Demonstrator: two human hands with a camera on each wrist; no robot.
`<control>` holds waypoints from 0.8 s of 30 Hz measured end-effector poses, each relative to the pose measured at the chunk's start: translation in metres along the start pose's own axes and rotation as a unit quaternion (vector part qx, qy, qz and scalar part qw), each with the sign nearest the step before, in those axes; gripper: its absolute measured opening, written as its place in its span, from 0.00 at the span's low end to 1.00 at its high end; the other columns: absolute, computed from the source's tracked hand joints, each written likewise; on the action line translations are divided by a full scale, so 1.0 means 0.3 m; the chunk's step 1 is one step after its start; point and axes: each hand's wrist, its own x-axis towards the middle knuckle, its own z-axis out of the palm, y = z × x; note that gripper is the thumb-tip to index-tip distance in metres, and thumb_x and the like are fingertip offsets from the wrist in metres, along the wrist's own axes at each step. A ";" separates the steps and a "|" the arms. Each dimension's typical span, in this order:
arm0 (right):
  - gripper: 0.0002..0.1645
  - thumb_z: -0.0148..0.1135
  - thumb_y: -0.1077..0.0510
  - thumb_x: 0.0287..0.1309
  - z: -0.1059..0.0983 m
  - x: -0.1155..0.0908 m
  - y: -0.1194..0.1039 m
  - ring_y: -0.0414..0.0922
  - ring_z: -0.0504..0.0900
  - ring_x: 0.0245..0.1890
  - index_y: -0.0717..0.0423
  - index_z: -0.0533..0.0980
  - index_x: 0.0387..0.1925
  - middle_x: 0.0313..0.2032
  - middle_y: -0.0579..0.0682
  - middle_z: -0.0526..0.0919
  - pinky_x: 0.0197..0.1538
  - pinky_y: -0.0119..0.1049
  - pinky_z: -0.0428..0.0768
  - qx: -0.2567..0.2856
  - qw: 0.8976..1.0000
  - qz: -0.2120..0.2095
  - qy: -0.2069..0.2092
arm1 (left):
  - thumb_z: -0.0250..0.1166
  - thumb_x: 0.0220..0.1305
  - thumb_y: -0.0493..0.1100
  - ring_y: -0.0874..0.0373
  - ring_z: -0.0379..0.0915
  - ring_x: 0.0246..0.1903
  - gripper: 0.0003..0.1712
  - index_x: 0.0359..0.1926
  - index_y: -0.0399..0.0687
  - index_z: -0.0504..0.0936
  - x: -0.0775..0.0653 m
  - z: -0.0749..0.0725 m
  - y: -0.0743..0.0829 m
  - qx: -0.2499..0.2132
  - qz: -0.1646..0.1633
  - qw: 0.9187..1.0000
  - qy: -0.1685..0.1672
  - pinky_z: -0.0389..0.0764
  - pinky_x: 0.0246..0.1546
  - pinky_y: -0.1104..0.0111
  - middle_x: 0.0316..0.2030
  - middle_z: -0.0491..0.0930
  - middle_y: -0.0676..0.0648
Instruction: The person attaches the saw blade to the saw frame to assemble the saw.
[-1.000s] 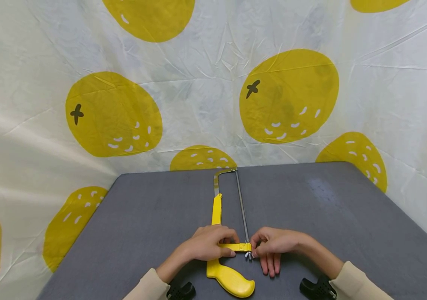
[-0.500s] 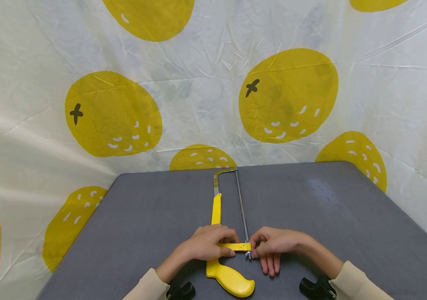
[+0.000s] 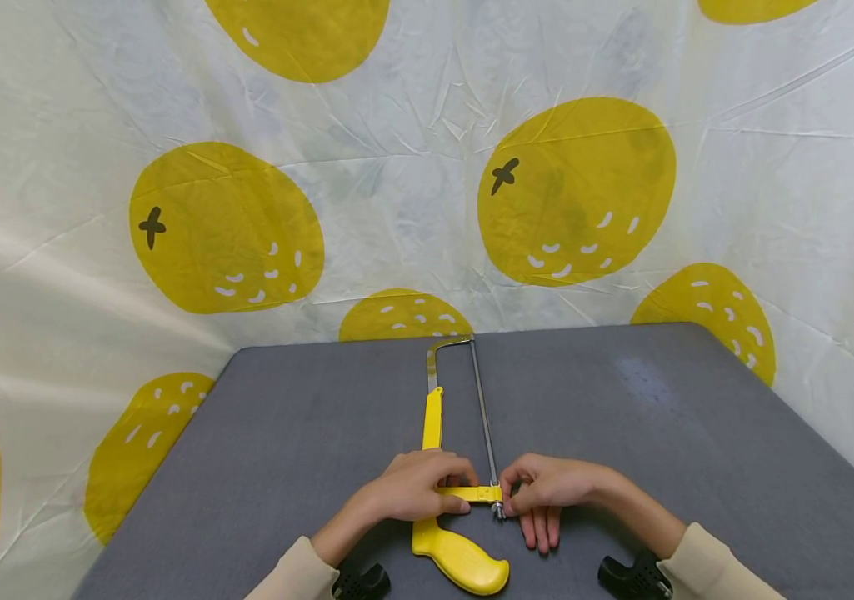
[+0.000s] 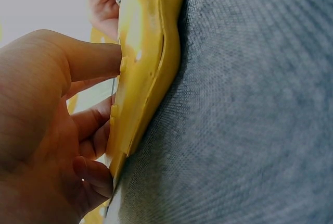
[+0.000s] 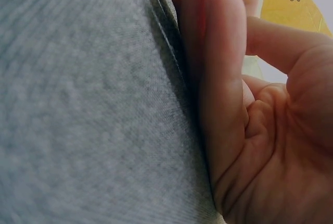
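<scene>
A hacksaw [image 3: 434, 421] with a yellow frame and handle lies on the grey table, its handle toward me. Its thin blade [image 3: 482, 408] runs along the right side up to the far end of the frame. My left hand [image 3: 427, 485] grips the yellow crosspiece [image 3: 481, 494] just above the handle. In the left wrist view the left thumb presses on the yellow body. At the blade's near end, my right hand [image 3: 546, 485] pinches a small silver wing nut [image 3: 499, 510] between thumb and index finger. Its other fingers stretch out along the tabletop; the right wrist view hides the nut.
The grey table [image 3: 307, 417] reaches back to a white curtain [image 3: 397, 225] printed with big yellow fruits. A pale smudge [image 3: 644, 379] marks the tabletop at the right. Black wrist devices [image 3: 632, 577] sit near both beige sleeves.
The wing nut has turned a little under my right finger and thumb. Both hands and the hacksaw stay nearly where they were.
</scene>
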 end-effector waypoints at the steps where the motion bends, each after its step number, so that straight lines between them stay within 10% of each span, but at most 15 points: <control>1: 0.06 0.59 0.63 0.68 0.000 0.000 0.000 0.39 0.87 0.18 0.64 0.76 0.41 0.23 0.51 0.87 0.21 0.33 0.82 0.001 1.000 0.000 -0.001 | 0.70 0.67 0.56 0.71 0.67 0.30 0.09 0.47 0.75 0.84 0.000 0.000 0.000 0.000 0.000 1.000 0.000 0.67 0.30 0.74 0.32 0.74 0.65; 24: 0.08 0.58 0.63 0.67 -0.001 -0.005 -0.008 0.38 0.87 0.18 0.65 0.78 0.42 0.23 0.50 0.87 0.22 0.32 0.83 -0.010 1.000 0.001 0.002 | 0.70 0.67 0.56 0.71 0.67 0.30 0.09 0.47 0.76 0.84 0.002 -0.003 0.000 -0.004 -0.003 1.000 0.001 0.68 0.30 0.74 0.32 0.75 0.65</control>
